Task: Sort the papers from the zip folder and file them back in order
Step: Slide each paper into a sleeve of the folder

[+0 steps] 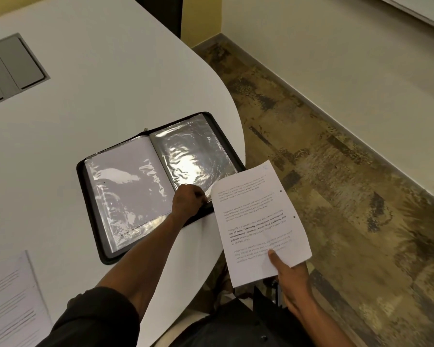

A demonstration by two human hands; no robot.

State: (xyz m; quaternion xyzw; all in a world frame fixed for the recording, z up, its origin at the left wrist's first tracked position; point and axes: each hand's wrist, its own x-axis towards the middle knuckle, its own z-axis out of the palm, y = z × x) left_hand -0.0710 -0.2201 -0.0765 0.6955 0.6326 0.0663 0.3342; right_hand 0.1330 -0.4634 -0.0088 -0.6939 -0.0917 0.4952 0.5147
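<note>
The white table [85, 96] carries the open zip folder [158, 186], which lies near the table's rounded edge with its clear plastic sleeves spread flat. Well to the near left of the folder, more printed papers [13, 304] rest on the table. Just off the folder's near right corner, the right hand [290, 274] grips a printed sheet [258, 221] by its lower edge, thumb on top. The left hand [188, 199] pinches the bottom edge of the folder's right-hand sleeve.
</note>
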